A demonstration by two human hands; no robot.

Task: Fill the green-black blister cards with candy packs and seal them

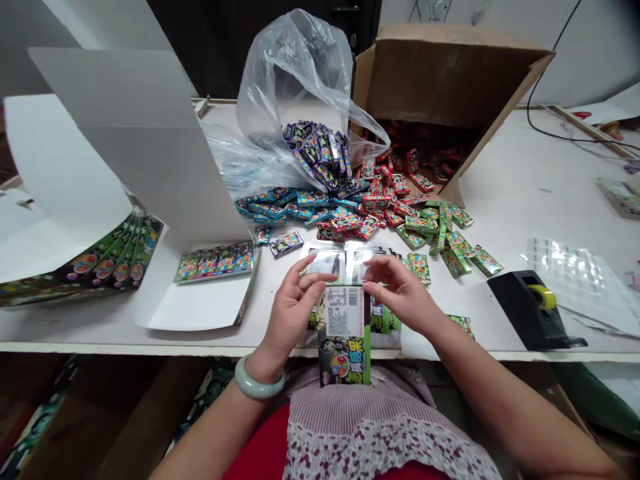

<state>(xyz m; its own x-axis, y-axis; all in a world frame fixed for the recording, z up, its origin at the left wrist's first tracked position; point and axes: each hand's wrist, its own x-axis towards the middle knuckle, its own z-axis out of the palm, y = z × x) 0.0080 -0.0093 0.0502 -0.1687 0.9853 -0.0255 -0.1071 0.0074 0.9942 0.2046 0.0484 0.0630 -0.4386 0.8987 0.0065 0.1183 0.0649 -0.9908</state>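
A black and green printed pouch [345,360] with a white barcode label hangs upright over the table's front edge. My left hand [287,310] pinches its top left corner between thumb and fingers. On the opposite corner, my right hand [407,297] has thumb and fingers closed on the same top edge. More pouches [384,320] lie flat beneath and behind it, partly hidden by my hands. Just beyond my fingers, small candy boxes form loose piles: blue [313,199], red [345,222] and green [455,250]. A single purple box [286,245] lies near my left fingertips.
A clear plastic bag [300,60] spills purple boxes behind the piles. An open cardboard box [450,73] lies tipped at the back. At left stands an open white carton [200,313] with a row of boxes. A black tape dispenser [525,313] sits at right.
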